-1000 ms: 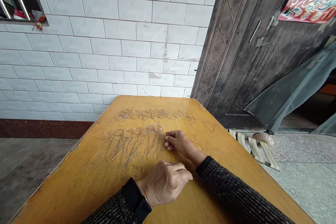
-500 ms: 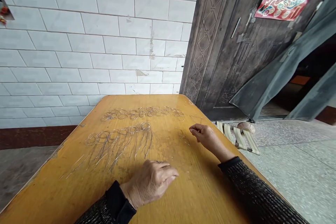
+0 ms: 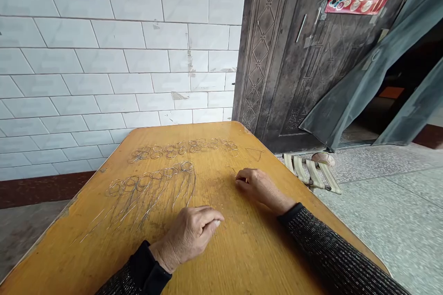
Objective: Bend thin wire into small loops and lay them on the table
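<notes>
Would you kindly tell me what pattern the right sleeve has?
The right sleeve is black with rows of pale flecks, best seen in the head view.

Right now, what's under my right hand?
The wooden table lies below your right hand, and a faint bit of thin wire shows just beyond your fingers. Anything directly beneath the hand is covered, so I can't tell.

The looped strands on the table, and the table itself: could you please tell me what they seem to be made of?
Looped strands: probably thin metal wire, slightly shiny; they form round loops and catch pale glints.
Table: seemingly wood or veneer, varnished yellow-brown; grain streaks and a soft sheen show, though a printed surface is possible.
</notes>
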Motion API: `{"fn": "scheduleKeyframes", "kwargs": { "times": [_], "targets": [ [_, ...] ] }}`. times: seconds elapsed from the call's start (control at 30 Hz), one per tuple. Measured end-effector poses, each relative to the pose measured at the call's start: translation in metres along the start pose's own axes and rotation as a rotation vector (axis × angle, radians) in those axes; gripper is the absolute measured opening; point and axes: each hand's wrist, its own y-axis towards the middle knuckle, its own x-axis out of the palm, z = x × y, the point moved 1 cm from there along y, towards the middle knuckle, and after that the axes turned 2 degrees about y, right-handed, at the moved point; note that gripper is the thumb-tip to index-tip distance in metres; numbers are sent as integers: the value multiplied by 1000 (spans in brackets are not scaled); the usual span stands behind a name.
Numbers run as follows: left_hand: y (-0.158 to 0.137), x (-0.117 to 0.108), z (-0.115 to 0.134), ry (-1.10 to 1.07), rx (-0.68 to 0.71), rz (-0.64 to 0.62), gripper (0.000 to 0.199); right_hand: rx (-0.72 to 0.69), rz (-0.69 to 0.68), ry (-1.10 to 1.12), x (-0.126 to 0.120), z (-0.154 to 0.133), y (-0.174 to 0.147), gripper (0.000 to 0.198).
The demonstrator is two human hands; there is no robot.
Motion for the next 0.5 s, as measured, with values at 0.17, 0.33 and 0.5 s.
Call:
{"fn": "scheduleKeyframes", "kwargs": {
  "times": [0.17, 0.33, 0.5],
  "targets": [
    [3, 0, -8, -441, -444, 102, 20, 35, 162, 344, -6, -24, -6, 19],
    [4, -1, -11, -850, -542, 204, 38, -311, 107, 386, -3, -56, -26, 18],
    [4, -2, -10, -903, -557, 223, 34, -548, -69, 270, 4, -71, -40, 26]
  ]
}}
